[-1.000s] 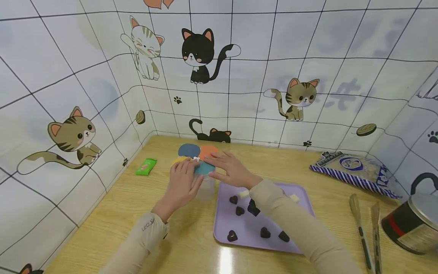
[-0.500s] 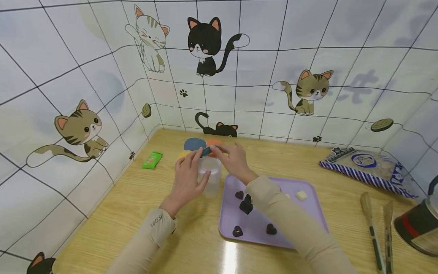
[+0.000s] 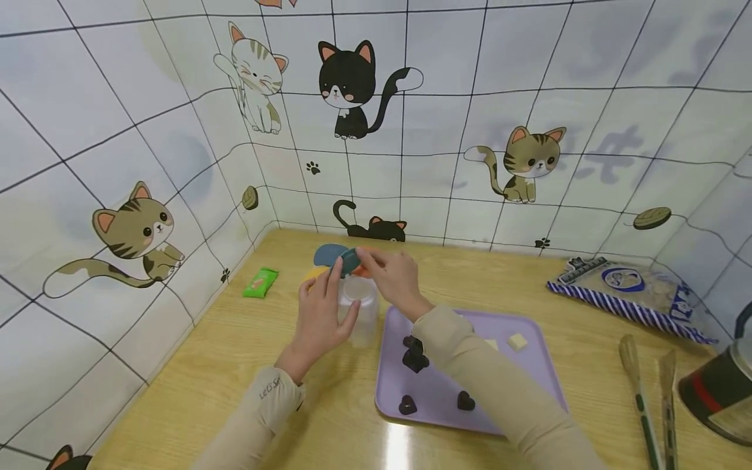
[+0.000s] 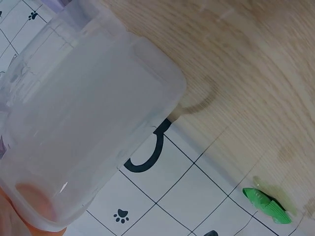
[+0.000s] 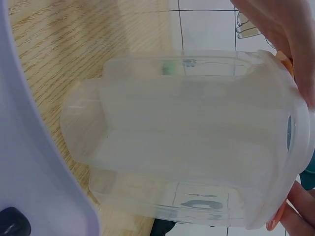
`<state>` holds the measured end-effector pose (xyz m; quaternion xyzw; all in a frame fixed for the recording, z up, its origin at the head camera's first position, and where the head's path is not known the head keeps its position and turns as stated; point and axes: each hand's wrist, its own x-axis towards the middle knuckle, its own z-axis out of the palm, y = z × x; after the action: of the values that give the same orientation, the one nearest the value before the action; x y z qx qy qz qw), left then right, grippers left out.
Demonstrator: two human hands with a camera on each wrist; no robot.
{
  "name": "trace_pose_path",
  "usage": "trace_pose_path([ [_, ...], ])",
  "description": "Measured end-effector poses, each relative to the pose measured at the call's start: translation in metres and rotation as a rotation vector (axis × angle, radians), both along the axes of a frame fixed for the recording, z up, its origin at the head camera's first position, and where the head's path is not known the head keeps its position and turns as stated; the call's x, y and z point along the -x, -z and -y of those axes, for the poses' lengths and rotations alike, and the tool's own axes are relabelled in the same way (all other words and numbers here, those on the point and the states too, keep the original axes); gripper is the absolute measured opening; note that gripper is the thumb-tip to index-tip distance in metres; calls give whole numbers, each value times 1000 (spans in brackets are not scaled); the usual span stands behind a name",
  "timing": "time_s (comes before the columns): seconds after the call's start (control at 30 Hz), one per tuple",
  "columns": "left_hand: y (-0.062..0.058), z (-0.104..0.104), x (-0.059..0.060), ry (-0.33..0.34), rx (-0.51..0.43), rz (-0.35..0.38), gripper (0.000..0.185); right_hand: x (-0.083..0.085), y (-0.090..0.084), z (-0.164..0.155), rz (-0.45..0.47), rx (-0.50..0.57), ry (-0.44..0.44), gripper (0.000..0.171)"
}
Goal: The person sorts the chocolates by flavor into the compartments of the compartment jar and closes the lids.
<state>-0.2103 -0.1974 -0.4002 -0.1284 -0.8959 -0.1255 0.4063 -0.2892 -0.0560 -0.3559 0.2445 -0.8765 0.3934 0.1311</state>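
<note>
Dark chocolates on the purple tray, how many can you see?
3 plainly: a dark cluster beside the right sleeve, possibly more than one piece, and two hearts at the purple tray's near edge. The arm may hide others.

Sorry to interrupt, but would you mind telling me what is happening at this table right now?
A person steadies a clear plastic container with the left hand while the right hand pinches a teal lid tilted just above its opening. Beside it, a purple tray holds dark heart-shaped chocolates and white pieces.

Cat-print tiled walls (image 3: pixel 529 78), wooden tabletop (image 3: pixel 235 365)
</note>
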Motion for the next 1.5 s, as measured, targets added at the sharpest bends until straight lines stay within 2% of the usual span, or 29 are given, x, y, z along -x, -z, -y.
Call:
trace_pose_path([
  [0.17, -2, -4, 5, -2, -14, -11, 74, 0, -3, -5, -45, 18, -2, 38],
  [0.33, 2, -9, 4, -8, -40, -17, 73, -10, 11, -16, -22, 50, -60, 36],
  [0.5, 5, -2, 0, -29, -39, -27, 72, -31, 23, -38, -73, -63, -105, 47],
  [0.67, 8, -5, 2, -19, -53, -25, 73, -46, 35, -94, -81, -187, 11, 51],
  [0.83, 9, -10, 4, -4, -51, -51, 75, -61, 43, -167, -26, -332, 116, 58],
  [1.0, 9, -5, -1, -2, -59, -69, 77, -83, 54, -236, 37, -431, 235, 66],
  [1.13, 6, 2, -8, -14, -76, -79, 78, -99, 65, -279, 47, -496, 320, 67],
  [1.33, 8, -2, -11, 1, -94, -74, 78, -123, 75, -339, 57, -529, 423, 68],
  [1.5, 12, -10, -7, 29, -100, -87, 77, -139, 83, -379, 140, -527, 491, 70],
])
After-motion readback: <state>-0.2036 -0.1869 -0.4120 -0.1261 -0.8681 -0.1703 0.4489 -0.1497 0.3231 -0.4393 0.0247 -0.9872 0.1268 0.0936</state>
